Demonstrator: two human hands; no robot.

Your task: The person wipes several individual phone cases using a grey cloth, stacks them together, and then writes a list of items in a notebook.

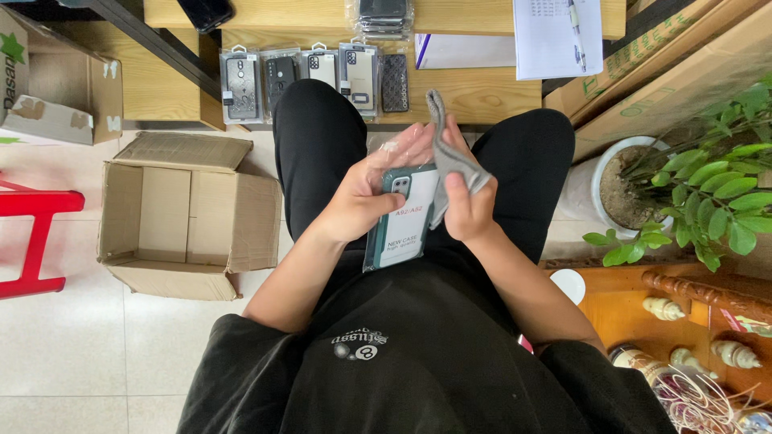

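Hands meet at frame centre, over the lap. Left hand (pixel 366 197) grips a packaged phone case (pixel 400 219); right hand (pixel 466 201) pinches a grey cloth (pixel 452 157) against its right edge. Best wiped steadily, with the pack held firm. More cases (pixel 314 76) line the bench above; an open box (pixel 189 213) sits left.

An open cardboard box (pixel 189 215) sits on the tiled floor, a red stool (pixel 34 233) to its left. Five packaged phone cases (pixel 315 77) lie in a row on the wooden bench (pixel 482 92), papers (pixel 555 36) beside them. A potted plant (pixel 683 189) stands at right, near large cartons (pixel 659 72)
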